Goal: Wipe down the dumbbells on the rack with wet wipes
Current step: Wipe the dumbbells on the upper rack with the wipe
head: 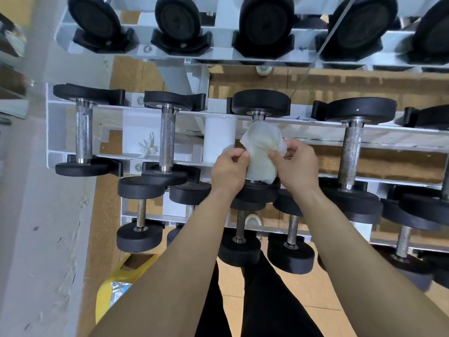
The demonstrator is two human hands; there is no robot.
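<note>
While both arms reach forward over the rack (56,132), the left hand (229,170) and the right hand (297,166) each pinch an edge of the wipe (261,152), thumb against curled fingers. The wipe is white and crumpled. It hangs between the hands in front of the handle of a dumbbell (261,103) on the middle tier, third from the left. The wipe hides most of that handle, so it cannot be told whether the two touch. The dumbbell's far head shows above the wipe, and its near head sits just below the hands. On the same rails, two smaller dumbbells lie to its left with bare knurled handles, and a larger one lies to its right. The tier above holds more black heads in cradles, and the tier below holds further dumbbells, near the person's black trousers (267,300). A yellow bag (104,295) lies on the floor (303,288) at the lower left, beside a grey wall (36,215).
</note>
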